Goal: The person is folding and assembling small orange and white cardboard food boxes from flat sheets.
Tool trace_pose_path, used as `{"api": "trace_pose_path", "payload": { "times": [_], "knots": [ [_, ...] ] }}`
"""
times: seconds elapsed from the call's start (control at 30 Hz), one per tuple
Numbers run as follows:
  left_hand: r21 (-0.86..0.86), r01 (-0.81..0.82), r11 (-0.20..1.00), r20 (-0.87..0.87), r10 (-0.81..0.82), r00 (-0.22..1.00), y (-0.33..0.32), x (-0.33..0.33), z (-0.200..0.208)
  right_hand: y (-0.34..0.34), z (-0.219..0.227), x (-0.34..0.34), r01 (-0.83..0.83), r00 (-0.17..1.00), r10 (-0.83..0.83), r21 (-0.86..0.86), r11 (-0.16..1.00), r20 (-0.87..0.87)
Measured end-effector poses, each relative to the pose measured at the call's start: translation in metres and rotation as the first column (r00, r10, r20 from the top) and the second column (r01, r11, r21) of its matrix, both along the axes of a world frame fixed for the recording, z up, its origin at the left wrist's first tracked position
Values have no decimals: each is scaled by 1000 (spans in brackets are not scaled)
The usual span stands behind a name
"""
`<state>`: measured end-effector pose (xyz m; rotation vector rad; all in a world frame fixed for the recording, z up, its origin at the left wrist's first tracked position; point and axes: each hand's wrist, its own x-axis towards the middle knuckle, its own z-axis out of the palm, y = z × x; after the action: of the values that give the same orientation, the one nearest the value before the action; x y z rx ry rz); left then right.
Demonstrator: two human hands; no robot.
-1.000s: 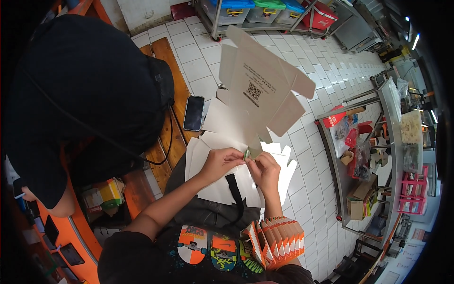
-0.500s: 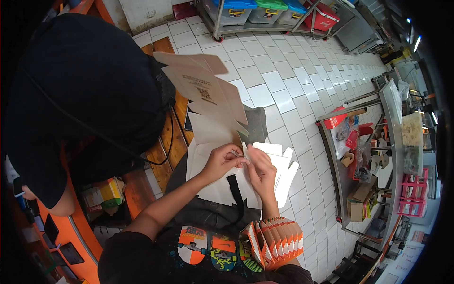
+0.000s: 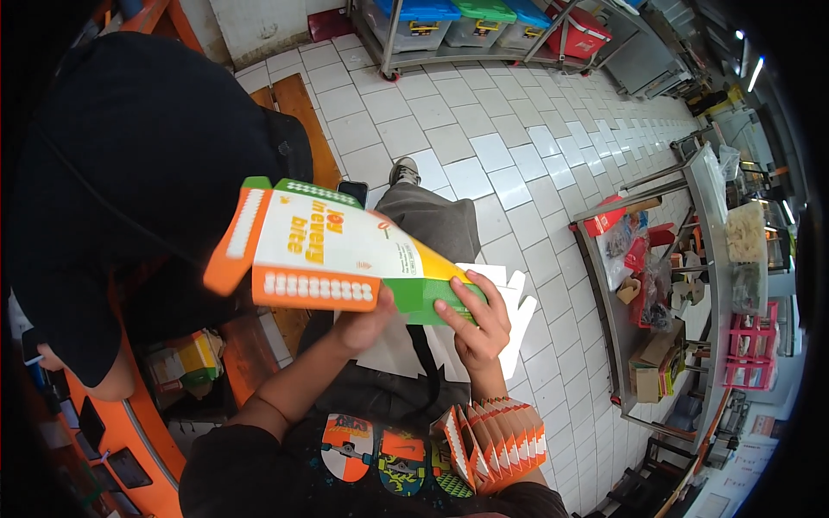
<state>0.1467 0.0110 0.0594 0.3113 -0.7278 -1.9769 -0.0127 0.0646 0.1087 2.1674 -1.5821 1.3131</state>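
Observation:
A partly folded cardboard food box (image 3: pixel 332 242), printed white, orange, green and yellow, is held up over my lap. My left hand (image 3: pixel 364 326) grips its lower orange and green edge, the fingers partly hidden and a little blurred. At the box's right end, my right hand (image 3: pixel 480 324) closes on the green part, fingertips pressed on the panel. Beneath it, flat white carton sheets (image 3: pixel 393 356) lie on my dark trousers, with a black strap (image 3: pixel 423 350) across them. A row of nested orange and brown paper sleeves (image 3: pixel 496 445) sits around my right forearm.
Close on the left a person in black (image 3: pixel 164 164) sits on a wooden bench (image 3: pixel 298 108), beside an orange counter (image 3: pixel 155 432) with phones. A metal shelf cart (image 3: pixel 717 224) stands at right. Lidded plastic bins (image 3: pixel 414 26) stand on a rack at the back.
The box has turned over, from its plain inner side to its printed side, and extends further left. Both hands have come apart from their close pinch and now hold separate parts of it.

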Motion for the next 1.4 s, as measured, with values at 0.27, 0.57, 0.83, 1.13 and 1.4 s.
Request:
{"api": "trace_pose_path", "payload": {
  "times": [0.27, 0.57, 0.83, 1.13, 1.4],
  "knots": [
    [-66, -44, 997, 370, 65, 927, -14, -2, 31, 5, -1, -11, 78, 994, -81, 55, 995, 68],
    [-517, -171, 839, 491, 454, 744, -16, -15, 46, 8, 9, -3, 211, 977, -214, 128, 969, 11],
    [-907, 202, 370, 421, 767, 485, -20, -8, 37, 6, 17, 4, 114, 651, -218, 190, 975, 727],
    [-873, 214, 439, 478, 677, 560, -12, -20, 11, 3, 7, 19, -55, 640, -110, 187, 981, 760],
    [-840, 223, 495, 513, 588, 625, -4, -26, -7, 7, 13, 15, -227, 523, -38, 183, 957, 851]
  ]
}}
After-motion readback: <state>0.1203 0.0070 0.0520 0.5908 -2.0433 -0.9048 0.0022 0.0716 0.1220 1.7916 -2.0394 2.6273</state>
